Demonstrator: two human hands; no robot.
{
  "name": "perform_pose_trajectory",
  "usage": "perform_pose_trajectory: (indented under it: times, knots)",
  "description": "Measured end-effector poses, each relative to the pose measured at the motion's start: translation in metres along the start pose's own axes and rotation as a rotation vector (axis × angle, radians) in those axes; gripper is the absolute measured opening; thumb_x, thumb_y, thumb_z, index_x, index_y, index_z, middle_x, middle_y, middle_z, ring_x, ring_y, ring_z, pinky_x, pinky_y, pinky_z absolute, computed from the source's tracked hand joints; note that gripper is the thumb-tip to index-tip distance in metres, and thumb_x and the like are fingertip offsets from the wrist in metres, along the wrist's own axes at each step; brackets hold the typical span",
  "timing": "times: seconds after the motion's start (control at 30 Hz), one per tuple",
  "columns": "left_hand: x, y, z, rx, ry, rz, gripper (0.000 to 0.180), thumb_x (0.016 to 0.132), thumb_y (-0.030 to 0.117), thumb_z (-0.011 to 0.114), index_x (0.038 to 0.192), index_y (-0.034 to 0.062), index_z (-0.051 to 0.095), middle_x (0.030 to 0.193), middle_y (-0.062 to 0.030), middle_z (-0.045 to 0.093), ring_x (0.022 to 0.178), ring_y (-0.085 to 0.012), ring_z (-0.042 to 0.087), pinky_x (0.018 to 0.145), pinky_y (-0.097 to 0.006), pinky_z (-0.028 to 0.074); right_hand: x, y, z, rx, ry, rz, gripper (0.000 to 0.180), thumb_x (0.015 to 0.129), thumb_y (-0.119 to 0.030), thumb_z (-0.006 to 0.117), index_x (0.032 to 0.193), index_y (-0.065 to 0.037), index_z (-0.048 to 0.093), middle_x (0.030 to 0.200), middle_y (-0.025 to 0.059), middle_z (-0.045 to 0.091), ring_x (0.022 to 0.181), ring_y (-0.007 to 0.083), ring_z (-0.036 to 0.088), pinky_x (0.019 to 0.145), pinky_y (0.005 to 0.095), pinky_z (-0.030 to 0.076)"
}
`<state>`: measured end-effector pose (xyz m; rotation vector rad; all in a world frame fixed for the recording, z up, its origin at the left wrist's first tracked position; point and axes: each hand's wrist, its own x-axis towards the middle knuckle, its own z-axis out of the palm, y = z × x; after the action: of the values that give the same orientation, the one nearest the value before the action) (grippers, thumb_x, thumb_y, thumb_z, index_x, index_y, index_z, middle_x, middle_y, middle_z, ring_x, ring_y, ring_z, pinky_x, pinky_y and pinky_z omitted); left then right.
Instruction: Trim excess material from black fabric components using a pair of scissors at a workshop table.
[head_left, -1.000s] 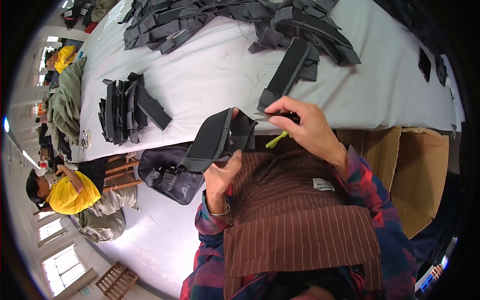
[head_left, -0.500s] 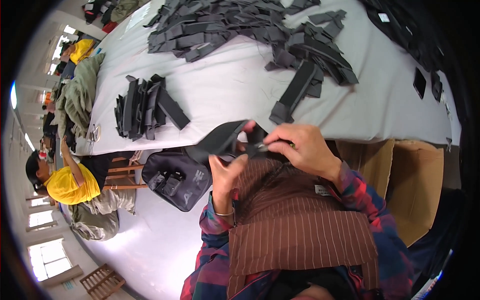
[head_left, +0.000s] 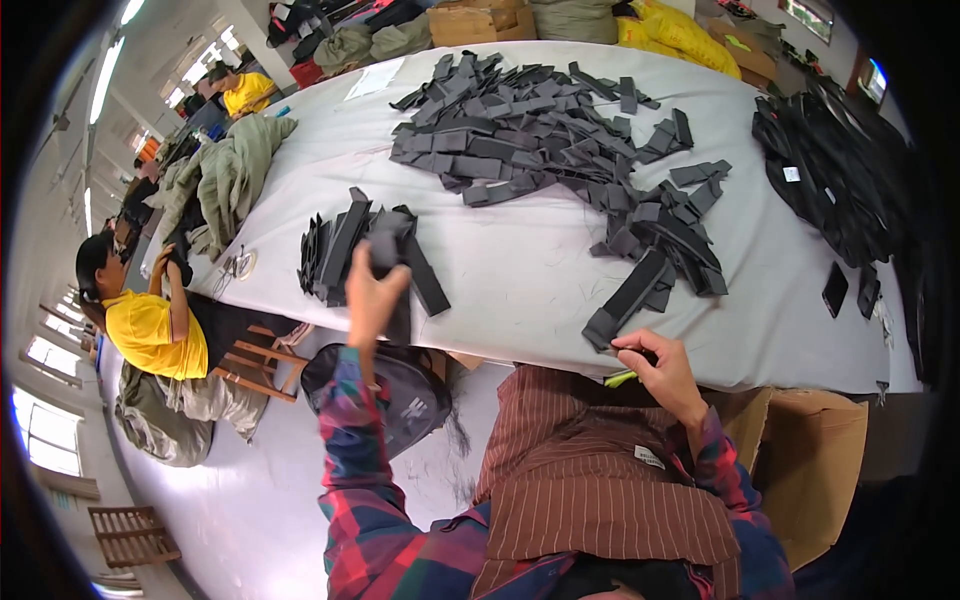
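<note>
My left hand (head_left: 373, 295), smeared a little by motion, is closed on a dark grey fabric strip (head_left: 391, 242). It holds the strip over the near side of a small pile of similar strips (head_left: 340, 245) on the left of the table. At the table's front edge, my right hand (head_left: 664, 377) is pinched around a small tool (head_left: 622, 379) with a yellow-green part; the rest is hidden by the fingers. Those fingertips are close to the near end of another strip (head_left: 628, 298); whether they touch it I cannot tell.
A large heap of grey strips (head_left: 520, 135) covers the table's far middle. Black garments (head_left: 835, 180) and a phone (head_left: 835, 290) lie at the right. Below are a cardboard box (head_left: 810, 460) and a dark bag (head_left: 415, 405). A person in yellow (head_left: 150, 335) sits at the left.
My left hand has carried the strip away from my lap to the small pile. My right hand has moved right and down, apart from that strip. The view has shifted, showing more of the table's far side.
</note>
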<state>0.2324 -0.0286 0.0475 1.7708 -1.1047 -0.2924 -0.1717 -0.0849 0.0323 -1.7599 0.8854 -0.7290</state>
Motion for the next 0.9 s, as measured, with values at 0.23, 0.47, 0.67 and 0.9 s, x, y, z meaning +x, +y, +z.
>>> perform_pose_trajectory:
  times: [0.23,0.47,0.67,0.9]
  knots:
    - [0.115,-0.128,-0.051,0.868,0.204,0.125,0.069,0.079,0.030,0.071,0.136,0.0031,0.042,0.126,-0.0279,0.048,0.115,-0.0436,0.047,0.097,-0.047,0.040,-0.009,0.015,-0.009,-0.013,0.058,0.117,0.019,0.087,-0.014,0.063,0.099,0.000,0.067,0.078,0.0032,0.065,0.074,0.0085,0.056,0.068,0.0246,0.045]
    - [0.125,-0.098,-0.013,1.121,-0.057,-0.321,0.076,0.087,0.050,0.057,0.146,0.0099,0.031,0.152,-0.0185,0.025,0.135,-0.0475,0.027,0.103,-0.063,0.026,-0.024,0.045,-0.027,0.046,0.111,0.225,0.018,0.088,-0.012,0.063,0.100,0.001,0.066,0.080,0.0014,0.067,0.074,0.0065,0.058,0.067,0.0241,0.046]
    - [0.086,0.025,0.115,0.139,-0.436,0.345,0.030,0.090,0.011,0.059,0.118,0.0017,0.062,0.095,-0.0130,0.071,0.082,-0.0197,0.068,0.075,-0.031,0.052,-0.020,0.055,-0.029,0.121,0.313,0.223,0.016,0.086,-0.016,0.066,0.095,-0.003,0.067,0.066,0.0010,0.058,0.062,0.0075,0.051,0.058,0.0253,0.041]
    - [-0.047,0.071,0.269,0.267,-0.813,0.485,0.074,0.077,0.031,0.074,0.134,-0.0022,0.040,0.114,-0.0221,0.053,0.101,-0.0374,0.058,0.079,-0.044,0.050,-0.032,0.030,-0.042,-0.003,0.456,0.255,0.018,0.086,-0.014,0.065,0.099,-0.002,0.066,0.071,0.0047,0.061,0.066,0.0102,0.053,0.062,0.0276,0.044]
